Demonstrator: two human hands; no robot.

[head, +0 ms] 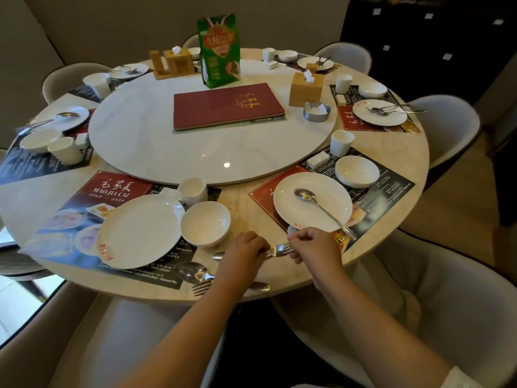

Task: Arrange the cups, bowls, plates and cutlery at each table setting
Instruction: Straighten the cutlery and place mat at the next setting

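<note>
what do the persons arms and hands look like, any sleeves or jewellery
Both forearms are bare. The left hand and right hand show no rings, watch, bracelet or gloves. The edge of a white sleeve shows high on the right arm at the bottom right; no sleeve shows on the left arm.

A round marble table (pixel 391 152) fills the room, ringed by pale upholstered chairs (pixel 447 127). Beige walls (pixel 112 21) stand far and left; a dark cabinet (pixel 419 29) (small white tags on its front) is at far right. Wood floor (pixel 447 208) shows right, daylight on glass (pixel 19 303) near left.
</note>
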